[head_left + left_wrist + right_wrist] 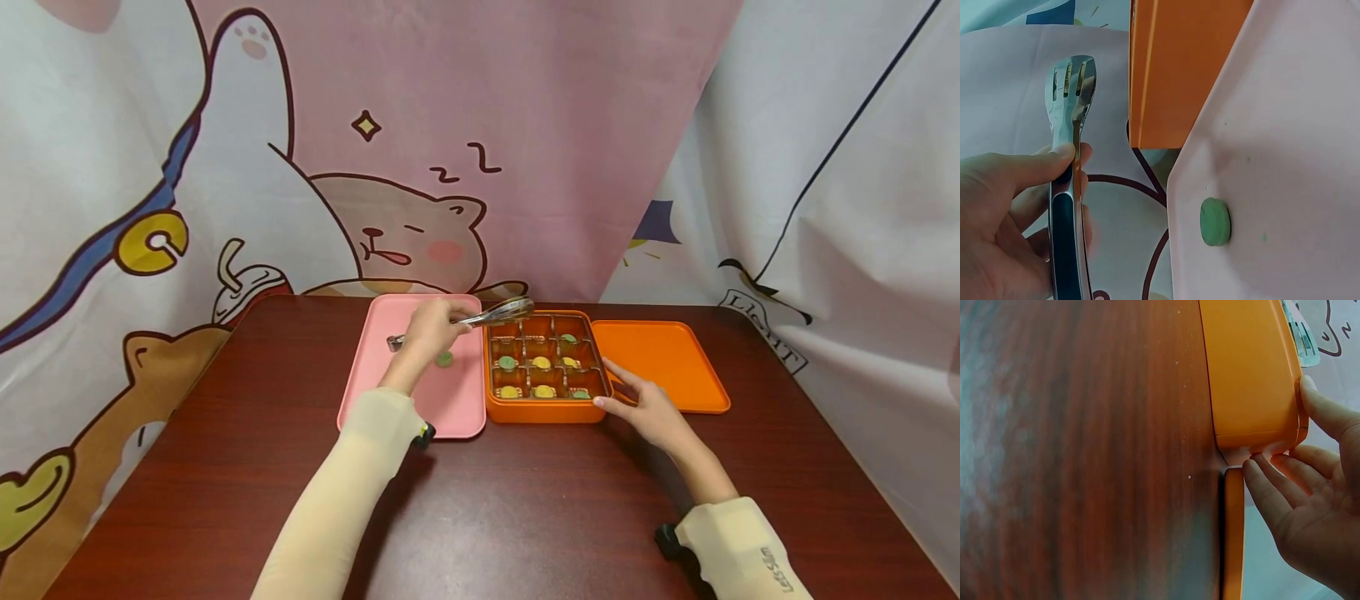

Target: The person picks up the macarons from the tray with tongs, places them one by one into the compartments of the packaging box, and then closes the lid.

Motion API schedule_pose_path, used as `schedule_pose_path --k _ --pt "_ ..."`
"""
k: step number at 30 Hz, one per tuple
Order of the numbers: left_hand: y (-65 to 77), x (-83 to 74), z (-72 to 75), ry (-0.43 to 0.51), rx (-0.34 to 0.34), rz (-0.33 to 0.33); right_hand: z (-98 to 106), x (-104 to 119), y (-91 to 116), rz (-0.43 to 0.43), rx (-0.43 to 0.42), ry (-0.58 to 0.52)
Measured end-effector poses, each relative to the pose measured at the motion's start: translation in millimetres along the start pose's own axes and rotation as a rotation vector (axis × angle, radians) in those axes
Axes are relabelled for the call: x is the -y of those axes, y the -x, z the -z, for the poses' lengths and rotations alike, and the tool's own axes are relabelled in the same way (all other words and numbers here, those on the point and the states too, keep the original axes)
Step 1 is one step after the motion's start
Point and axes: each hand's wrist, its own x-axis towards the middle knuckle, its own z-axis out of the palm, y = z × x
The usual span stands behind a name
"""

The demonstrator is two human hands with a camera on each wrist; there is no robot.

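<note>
My left hand (432, 327) grips metal tongs (1069, 231) round their dark handle, thumb on top. Their slotted tips lie over the back left corner of an orange box (543, 412), with no piece visible between them. Under that hand, a small round green piece (444, 358) lies on a pink tray (461, 417). Inside the box, a divided insert holds several round pieces, among them a yellow one (541, 363) and a green one (507, 363). My right hand (651, 412) touches the box's front right corner, its thumb at the rim and nearly straight fingers against the side.
A flat orange lid (660, 367) lies on the brown table (487, 517), right beside the box. The pink tray stands against the box's left side. Behind the table's far edge hangs a cartoon-printed cloth (562, 167).
</note>
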Motion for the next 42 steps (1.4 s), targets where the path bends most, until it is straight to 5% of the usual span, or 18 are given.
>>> schedule_pose_path --k 8,42 --pt "-4.7 -7.2 -9.1 -0.029 -0.011 -0.048 0 0 0 0.011 -0.005 -0.003" --pt "-6.4 -10.3 -35.2 -0.046 0.008 -0.061 0 -3 1 0.006 -0.002 -0.024"
